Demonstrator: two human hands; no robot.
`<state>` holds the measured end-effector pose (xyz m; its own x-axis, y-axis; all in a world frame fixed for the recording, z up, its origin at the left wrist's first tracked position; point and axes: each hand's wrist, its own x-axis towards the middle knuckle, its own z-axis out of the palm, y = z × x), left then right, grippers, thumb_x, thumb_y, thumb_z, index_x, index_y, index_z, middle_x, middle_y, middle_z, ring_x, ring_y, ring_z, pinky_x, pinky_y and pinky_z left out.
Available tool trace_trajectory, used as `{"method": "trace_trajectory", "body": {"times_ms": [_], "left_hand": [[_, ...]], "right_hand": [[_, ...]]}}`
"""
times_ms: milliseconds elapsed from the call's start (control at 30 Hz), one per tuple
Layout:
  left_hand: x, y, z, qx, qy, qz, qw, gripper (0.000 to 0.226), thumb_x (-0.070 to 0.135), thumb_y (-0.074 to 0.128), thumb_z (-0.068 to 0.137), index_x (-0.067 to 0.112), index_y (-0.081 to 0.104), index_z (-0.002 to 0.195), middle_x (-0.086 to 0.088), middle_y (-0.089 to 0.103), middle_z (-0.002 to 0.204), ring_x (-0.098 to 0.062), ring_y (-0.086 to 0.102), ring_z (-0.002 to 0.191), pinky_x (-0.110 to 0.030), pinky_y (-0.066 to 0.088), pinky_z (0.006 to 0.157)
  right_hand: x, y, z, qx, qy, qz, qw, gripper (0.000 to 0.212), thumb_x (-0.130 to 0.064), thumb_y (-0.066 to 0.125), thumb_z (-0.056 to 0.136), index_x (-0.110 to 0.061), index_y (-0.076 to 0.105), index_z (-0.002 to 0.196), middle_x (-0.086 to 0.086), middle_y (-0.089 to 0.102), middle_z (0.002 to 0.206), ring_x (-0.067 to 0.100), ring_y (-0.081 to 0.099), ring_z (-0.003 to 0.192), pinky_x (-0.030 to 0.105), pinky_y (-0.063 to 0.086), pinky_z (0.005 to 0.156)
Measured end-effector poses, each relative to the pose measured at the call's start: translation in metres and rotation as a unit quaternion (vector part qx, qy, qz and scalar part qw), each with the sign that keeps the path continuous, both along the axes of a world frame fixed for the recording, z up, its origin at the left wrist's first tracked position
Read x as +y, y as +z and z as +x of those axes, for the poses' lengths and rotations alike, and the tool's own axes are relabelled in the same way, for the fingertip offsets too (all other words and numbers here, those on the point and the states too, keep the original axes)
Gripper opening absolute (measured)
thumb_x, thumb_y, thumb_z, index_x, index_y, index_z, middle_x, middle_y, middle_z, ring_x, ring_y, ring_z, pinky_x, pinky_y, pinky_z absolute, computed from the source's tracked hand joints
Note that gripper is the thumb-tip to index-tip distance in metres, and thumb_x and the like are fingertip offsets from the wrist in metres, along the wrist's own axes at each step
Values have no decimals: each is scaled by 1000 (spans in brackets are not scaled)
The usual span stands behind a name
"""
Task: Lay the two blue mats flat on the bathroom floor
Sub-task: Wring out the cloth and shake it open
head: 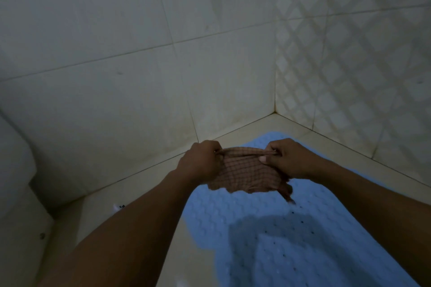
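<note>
A light blue textured mat (268,228) with small holes lies flat on the floor, running from the far corner toward me. Above it, my left hand (200,161) and my right hand (286,158) each grip an upper corner of a brown checked cloth (247,175). The cloth hangs stretched between them, its ragged lower edge dangling over the mat. Only one blue mat is in view. My arms cast a shadow on its near part.
Pale tiled walls meet in a corner (275,112) just beyond the mat; the right wall has a diamond pattern. A white fixture (14,170) stands at the left edge. Bare beige floor (140,193) lies left of the mat, with a small dark speck on it.
</note>
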<state>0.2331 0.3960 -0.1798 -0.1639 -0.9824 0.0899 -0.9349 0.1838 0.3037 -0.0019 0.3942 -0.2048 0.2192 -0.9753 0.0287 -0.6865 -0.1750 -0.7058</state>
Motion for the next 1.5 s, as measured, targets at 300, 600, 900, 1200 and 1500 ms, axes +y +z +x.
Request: {"method": "trace_trajectory", "body": {"times_ms": [300, 600, 900, 1200, 1500], "left_hand": [[-49, 114, -5, 19, -17, -52, 998, 21, 20, 53, 99, 18, 71, 111, -10, 70, 111, -29, 64, 96, -34, 49, 76], [-96, 490, -28, 22, -55, -4, 998, 23, 26, 55, 101, 19, 70, 116, -9, 67, 119, -26, 65, 103, -34, 55, 82], [-99, 860, -99, -30, -121, 37, 992, 26, 26, 59, 101, 17, 68, 124, -8, 65, 126, -26, 63, 111, -38, 55, 95], [-75, 983, -233, -28, -176, 59, 982, 25, 28, 63, 99, 23, 67, 124, -4, 60, 111, -27, 64, 101, -34, 61, 71], [-93, 1017, -375, -70, -332, 58, 939, 23, 29, 62, 100, 26, 66, 122, 1, 58, 110, -22, 62, 101, -41, 62, 84]], "right_hand": [[-51, 124, -19, 97, 41, -110, 988, 23, -34, 63, 93, -12, 66, 86, -3, 65, 79, 10, 60, 72, 20, 41, 59], [-94, 499, -49, 161, 64, -55, 983, 13, -33, 58, 94, -28, 59, 82, -7, 62, 85, 12, 60, 80, 27, 47, 68], [-72, 866, -119, 198, 35, -23, 979, 19, -38, 61, 93, -33, 58, 76, -13, 58, 84, 11, 59, 81, 26, 47, 69], [-1, 1003, -238, 275, -35, -25, 960, 11, -35, 63, 93, -26, 66, 90, -6, 63, 93, 7, 60, 80, 28, 54, 73], [54, 1029, -342, 302, -200, 24, 932, 13, -38, 62, 93, -26, 66, 95, -7, 64, 98, 15, 62, 92, 33, 52, 83]]}}
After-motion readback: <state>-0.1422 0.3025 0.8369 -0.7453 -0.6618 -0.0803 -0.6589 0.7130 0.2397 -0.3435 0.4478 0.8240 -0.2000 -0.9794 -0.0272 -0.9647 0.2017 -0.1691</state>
